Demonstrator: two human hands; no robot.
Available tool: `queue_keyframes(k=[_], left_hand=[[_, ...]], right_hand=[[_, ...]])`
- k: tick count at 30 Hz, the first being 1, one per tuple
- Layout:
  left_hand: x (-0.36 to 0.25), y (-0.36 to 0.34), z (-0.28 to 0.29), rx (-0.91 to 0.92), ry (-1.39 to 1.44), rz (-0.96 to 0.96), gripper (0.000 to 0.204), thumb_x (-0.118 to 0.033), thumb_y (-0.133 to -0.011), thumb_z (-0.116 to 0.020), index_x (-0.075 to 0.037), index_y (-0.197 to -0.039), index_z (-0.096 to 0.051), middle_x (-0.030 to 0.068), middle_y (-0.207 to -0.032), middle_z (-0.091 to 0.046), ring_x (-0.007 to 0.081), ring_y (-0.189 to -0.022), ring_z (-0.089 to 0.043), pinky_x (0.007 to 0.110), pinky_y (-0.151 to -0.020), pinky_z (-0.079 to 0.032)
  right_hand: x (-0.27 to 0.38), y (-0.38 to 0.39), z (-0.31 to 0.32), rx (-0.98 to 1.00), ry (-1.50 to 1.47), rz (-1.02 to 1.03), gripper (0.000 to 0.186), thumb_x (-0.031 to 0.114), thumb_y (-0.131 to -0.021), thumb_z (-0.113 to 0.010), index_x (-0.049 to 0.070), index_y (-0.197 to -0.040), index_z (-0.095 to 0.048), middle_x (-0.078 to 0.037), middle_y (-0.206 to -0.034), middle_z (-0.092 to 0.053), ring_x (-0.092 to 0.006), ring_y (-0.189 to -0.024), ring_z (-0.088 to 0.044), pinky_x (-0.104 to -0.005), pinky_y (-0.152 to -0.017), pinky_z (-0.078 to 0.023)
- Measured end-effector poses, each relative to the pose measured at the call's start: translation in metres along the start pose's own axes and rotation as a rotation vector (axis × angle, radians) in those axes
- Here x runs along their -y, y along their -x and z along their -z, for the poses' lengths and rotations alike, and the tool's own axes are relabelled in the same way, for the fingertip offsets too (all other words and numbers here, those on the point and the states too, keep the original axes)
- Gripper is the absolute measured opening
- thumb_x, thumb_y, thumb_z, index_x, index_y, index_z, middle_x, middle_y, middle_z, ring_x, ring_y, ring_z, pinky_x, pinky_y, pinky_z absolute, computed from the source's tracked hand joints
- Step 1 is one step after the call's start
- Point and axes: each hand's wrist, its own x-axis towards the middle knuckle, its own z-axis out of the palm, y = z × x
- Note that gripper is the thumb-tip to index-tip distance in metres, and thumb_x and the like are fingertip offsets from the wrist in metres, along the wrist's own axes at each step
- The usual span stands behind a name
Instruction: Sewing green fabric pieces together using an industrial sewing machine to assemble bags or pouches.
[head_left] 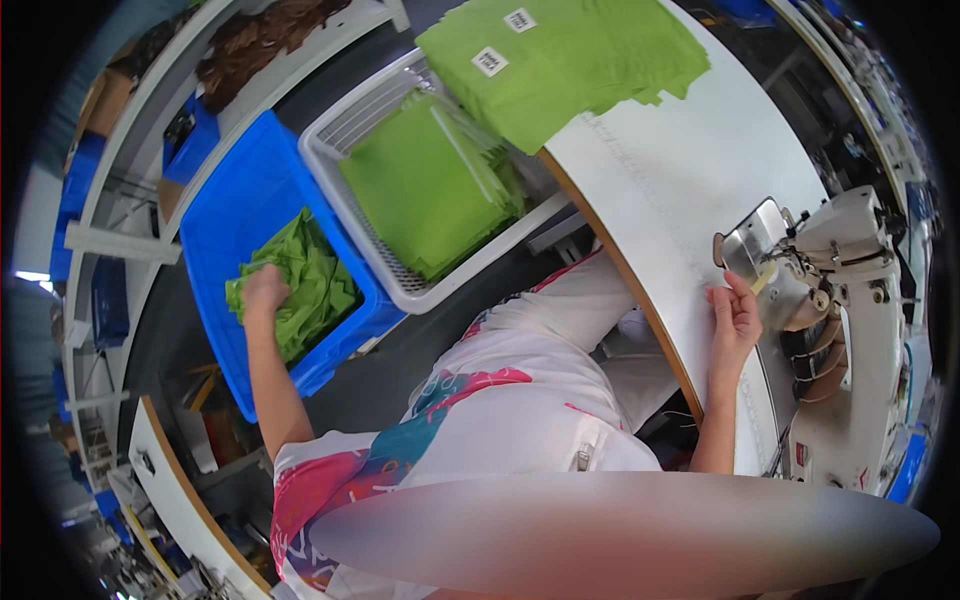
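My left hand [265, 291] reaches into a blue plastic bin [225, 215], its fingers closed on a crumpled green fabric piece [308, 275] on the heap there. Its fingertips are partly hidden by the hand and cloth. My right hand [736, 318] is raised over the white table beside the sewing machine [850, 250]. Its fingers are loosely bent, with thumb and index finger apart, and I see nothing held. Just past those fingertips, a small pale yellow strip [766, 277] shows at the machine's needle end.
A white basket [318, 150] holds a neat stack of green fabric pieces [415, 190]. More flat green pieces [560, 60] with white labels lie on the white table [640, 160], at its far end. Shelves [150, 110] with bins and brown material stand at left.
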Motion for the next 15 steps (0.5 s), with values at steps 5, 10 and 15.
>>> queue_keyframes(k=[5,10,15], left_hand=[[-0.151,0.005,0.073,-0.144,0.437,-0.88,0.014,-0.012,-0.076,-0.064,-0.006,-0.088,-0.065,0.0128,-0.086,-0.064,0.0303,-0.084,-0.062,0.04,-0.072,-0.048],[-0.261,-0.054,-0.005,-0.289,0.308,-1.287,0.019,-0.005,-0.077,-0.058,-0.008,-0.095,-0.064,0.0107,-0.099,-0.058,0.0318,-0.088,-0.06,0.042,-0.074,-0.048],[-0.284,-0.066,-0.003,-0.148,0.233,-1.274,0.023,-0.003,-0.076,-0.057,-0.008,-0.098,-0.063,0.0116,-0.104,-0.056,0.0319,-0.088,-0.06,0.042,-0.073,-0.049]], right_hand=[[0.023,-0.02,-0.06,0.239,0.181,0.161,0.022,0.007,-0.086,-0.062,0.001,-0.107,-0.063,-0.007,-0.095,-0.063,-0.0124,-0.08,-0.058,-0.0247,-0.074,-0.047],[0.019,-0.119,-0.176,0.306,0.216,0.415,0.019,0.013,-0.085,-0.063,0.002,-0.099,-0.068,-0.01,-0.101,-0.063,-0.0168,-0.079,-0.061,-0.0287,-0.069,-0.049],[0.034,-0.164,-0.243,0.195,0.595,0.35,0.023,0.024,-0.08,-0.068,0.003,-0.092,-0.066,-0.008,-0.082,-0.064,-0.0154,-0.068,-0.059,-0.0272,-0.062,-0.047]])
